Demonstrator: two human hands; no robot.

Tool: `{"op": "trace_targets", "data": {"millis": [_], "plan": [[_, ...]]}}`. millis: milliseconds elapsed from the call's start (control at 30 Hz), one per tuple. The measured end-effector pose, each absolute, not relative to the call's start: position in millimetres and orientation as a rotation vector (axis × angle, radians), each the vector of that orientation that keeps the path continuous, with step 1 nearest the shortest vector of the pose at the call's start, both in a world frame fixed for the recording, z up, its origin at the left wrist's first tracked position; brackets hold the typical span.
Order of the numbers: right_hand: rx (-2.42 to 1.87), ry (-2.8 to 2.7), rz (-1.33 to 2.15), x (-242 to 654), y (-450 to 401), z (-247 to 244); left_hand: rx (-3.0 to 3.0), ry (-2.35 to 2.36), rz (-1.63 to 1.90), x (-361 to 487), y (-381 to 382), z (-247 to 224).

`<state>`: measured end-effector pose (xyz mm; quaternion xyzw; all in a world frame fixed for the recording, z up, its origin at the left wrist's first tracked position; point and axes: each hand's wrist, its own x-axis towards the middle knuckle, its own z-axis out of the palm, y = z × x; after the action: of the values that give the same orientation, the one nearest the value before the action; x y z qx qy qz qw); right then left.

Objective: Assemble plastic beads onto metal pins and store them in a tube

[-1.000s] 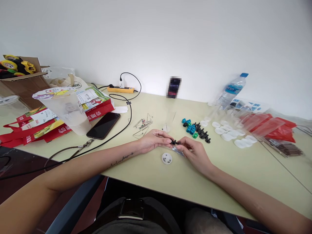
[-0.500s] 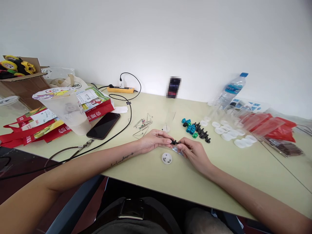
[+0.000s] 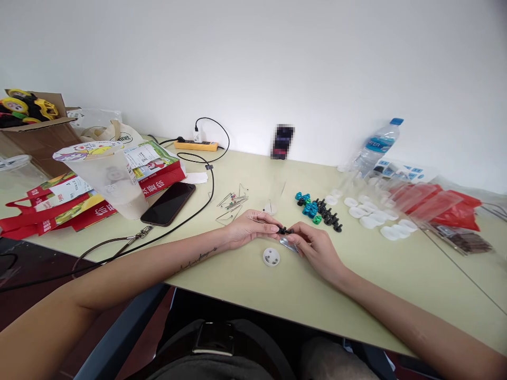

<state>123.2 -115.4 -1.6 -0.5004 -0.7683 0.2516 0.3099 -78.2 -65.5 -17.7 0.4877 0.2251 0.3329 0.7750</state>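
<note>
Left hand (image 3: pixel 253 229) and right hand (image 3: pixel 319 250), both closed at the fingertips, were held close together over the pale surface (image 3: pixel 237 277). Nearer the person, a round white dish (image 3: pixel 271 265) was set just beside them; between the hands a small black part (image 3: pixel 284 231) was pinched by both, and tiny grey pieces (image 3: pixel 268 257) were contained in the dish.

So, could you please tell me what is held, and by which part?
The left hand and right hand pinch a small black piece at opposite sides; thin wires also show at the left hand, their hold unclear.
</note>
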Motion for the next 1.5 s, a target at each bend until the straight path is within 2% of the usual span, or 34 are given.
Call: {"op": "trace_targets", "data": {"millis": [767, 1067, 1500], "plan": [[-1.236, -2.097, 0.755, 126.7, -113.9, -4.4, 1.060, 0.496, 0.709, -77.6, -67.7, -16.5], [-1.142, -1.913, 0.648, 126.4, -116.9, -6.3, 0.991, 0.495, 0.851, -76.0, -66.4, -17.8], [-1.190, -1.999, 0.567, 126.2, -116.1, -4.4, 1.013, 0.521, 0.876, -76.8, -66.0, -17.6]]}}
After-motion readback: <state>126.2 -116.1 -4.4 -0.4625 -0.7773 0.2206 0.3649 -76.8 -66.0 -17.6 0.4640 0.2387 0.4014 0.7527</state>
